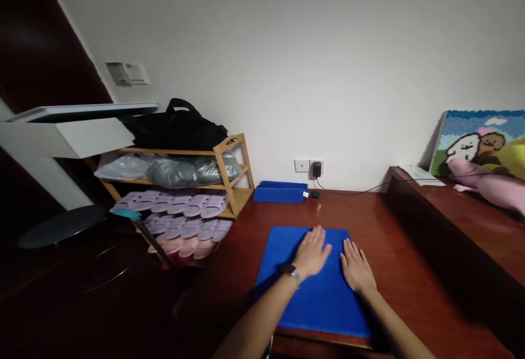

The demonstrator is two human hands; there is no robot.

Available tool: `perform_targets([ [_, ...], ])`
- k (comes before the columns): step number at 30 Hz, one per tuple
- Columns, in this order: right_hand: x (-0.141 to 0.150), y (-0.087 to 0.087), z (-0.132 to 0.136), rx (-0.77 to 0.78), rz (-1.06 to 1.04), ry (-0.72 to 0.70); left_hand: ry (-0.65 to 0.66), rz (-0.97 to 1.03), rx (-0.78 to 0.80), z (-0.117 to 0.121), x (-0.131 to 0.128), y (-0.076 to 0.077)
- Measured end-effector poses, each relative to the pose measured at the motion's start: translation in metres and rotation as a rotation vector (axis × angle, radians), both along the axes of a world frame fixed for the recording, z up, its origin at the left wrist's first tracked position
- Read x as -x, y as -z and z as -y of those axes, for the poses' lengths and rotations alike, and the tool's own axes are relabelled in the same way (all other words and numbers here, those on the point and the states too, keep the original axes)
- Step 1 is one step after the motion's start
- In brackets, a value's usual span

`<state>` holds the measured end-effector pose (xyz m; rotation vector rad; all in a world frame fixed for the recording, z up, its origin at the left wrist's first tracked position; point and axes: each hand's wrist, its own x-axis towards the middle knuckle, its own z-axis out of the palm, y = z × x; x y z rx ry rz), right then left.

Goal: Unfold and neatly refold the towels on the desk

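A blue cloth (pixel 324 304) lies spread flat on the reddish-brown wooden table (pixel 414 271), its near edge close to the table's front. My left hand (pixel 312 252), with a watch (pixel 292 272) on the wrist, rests palm down on the upper middle of the cloth, fingers stretched out. Over the cloth's right edge lies my right hand (pixel 357 266), also flat, with its fingers extended. Neither hand holds anything. Behind the cloth, against the wall, is a folded blue cloth (pixel 281 194) with a small white tag.
A wooden rack (pixel 229 184) with several slippers (pixel 172 203) and a black bag (pixel 180 126) stands left. A black plug (pixel 316 169) sits in the wall socket, its cable running right. On the raised right surface are a pink plush toy (pixel 492 184) and a picture (pixel 467 134). A stool (pixel 63 226) stands far left.
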<state>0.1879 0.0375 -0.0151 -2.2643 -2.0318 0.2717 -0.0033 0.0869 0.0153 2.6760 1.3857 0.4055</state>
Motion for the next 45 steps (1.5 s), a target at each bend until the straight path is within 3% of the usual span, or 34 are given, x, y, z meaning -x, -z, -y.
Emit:
perform_targets([
  [3, -0.003, 0.001, 0.001, 0.02, 0.032, -0.05, 0.16, 0.022, 0.036, 0.02, -0.036, 0.016],
  [5, -0.003, 0.002, 0.001, 0.015, 0.044, -0.041, 0.146, 0.018, 0.053, 0.023, -0.029, 0.022],
  [8, -0.002, 0.003, 0.0, 0.0, 0.036, -0.003, 0.021, -0.006, 0.06, 0.013, 0.02, 0.02],
  [12, 0.0, 0.006, 0.001, -0.009, 0.015, 0.008, -0.236, -0.056, 0.086, -0.004, 0.096, 0.01],
  [15, 0.002, 0.008, 0.001, -0.002, 0.03, 0.017, -0.32, -0.076, 0.071, -0.009, 0.123, 0.007],
  [23, -0.001, -0.008, -0.033, -0.013, 0.039, 0.025, -0.316, -0.07, 0.039, -0.011, 0.123, 0.018],
  [30, -0.004, 0.004, -0.047, -0.032, 0.019, 0.042, -0.316, -0.081, 0.033, -0.015, 0.126, 0.019],
  [33, -0.004, 0.002, -0.044, -0.026, 0.027, 0.035, -0.356, -0.096, 0.019, -0.017, 0.116, 0.009],
  [36, -0.004, -0.002, -0.043, -0.019, 0.026, 0.031, -0.347, -0.047, -0.014, -0.021, 0.081, 0.001],
  [41, -0.004, -0.004, -0.044, -0.01, 0.041, 0.03, 0.017, 0.013, 0.051, -0.024, -0.01, 0.008],
  [43, -0.005, -0.004, -0.044, -0.009, 0.048, 0.021, 0.073, 0.017, 0.068, -0.024, -0.031, 0.014],
  [45, -0.005, -0.005, -0.044, -0.011, 0.047, 0.018, 0.046, 0.023, 0.069, -0.024, -0.033, 0.018],
])
